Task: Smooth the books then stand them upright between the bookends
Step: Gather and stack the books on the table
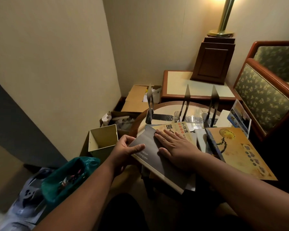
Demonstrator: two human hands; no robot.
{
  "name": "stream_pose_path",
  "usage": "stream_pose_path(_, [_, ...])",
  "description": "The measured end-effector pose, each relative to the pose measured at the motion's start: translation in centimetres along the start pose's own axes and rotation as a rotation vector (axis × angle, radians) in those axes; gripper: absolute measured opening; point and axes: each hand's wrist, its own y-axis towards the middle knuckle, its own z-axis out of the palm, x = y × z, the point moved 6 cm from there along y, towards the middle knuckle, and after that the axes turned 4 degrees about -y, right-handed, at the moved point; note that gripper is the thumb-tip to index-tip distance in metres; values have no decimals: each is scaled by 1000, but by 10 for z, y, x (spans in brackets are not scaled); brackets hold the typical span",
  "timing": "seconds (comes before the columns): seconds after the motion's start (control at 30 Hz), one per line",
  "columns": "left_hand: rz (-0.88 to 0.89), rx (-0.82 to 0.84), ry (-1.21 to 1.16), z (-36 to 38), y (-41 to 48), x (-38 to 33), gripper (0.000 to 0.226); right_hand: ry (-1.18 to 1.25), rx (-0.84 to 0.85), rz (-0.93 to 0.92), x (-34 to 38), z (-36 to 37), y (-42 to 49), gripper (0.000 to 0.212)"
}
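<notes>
Grey and dark, the top book lay on a messy pile at the front of the round table. The right hand lay flat on its cover, fingers straight. The left hand held its left edge, thumb on top. To smooth it well, I think the flat hand should slide slowly across while the other hand stops the book slipping. The metal bookends stood behind the pile, with no books between them yet.

Left hand, right hand: bare. Left forearm from 7 o'clock, right forearm from 4 o'clock: bare to frame edge. Dark clothing at 6 o'clock, detail too dim.
</notes>
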Motion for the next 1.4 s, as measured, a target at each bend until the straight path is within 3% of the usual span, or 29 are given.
stream_pose_path(0.3, [51, 72, 137, 17, -7, -22, 83, 88, 4, 33, -3, -6, -4, 65])
stream_pose_path(0.5, [255, 61, 270, 26, -22, -66, 85, 536, -103, 206, -24, -23, -11, 60])
stream_pose_path(0.63, [446, 13, 449, 15, -34, -111, 83, 641, -182, 229, -34, -22, -20, 78])
stream_pose_path(0.77, [544, -48, 595, 0, -39, -151, 81, 447, -150, 182, -28, -11, -16, 89])
stream_pose_path(0.9, [617, -85, 695, -1, -38, -183, 80, 100, -39, 179, -27, 6, -7, 124])
stream_pose_path(1.17, [765, -172, 922, 11, 4, -240, 81, 27, -15, 161, -31, 14, -1, 116])
stream_pose_path(1.4, [850, -134, 1000, 55, 51, -278, 81, 2, -47, 160, -31, 12, -7, 96])
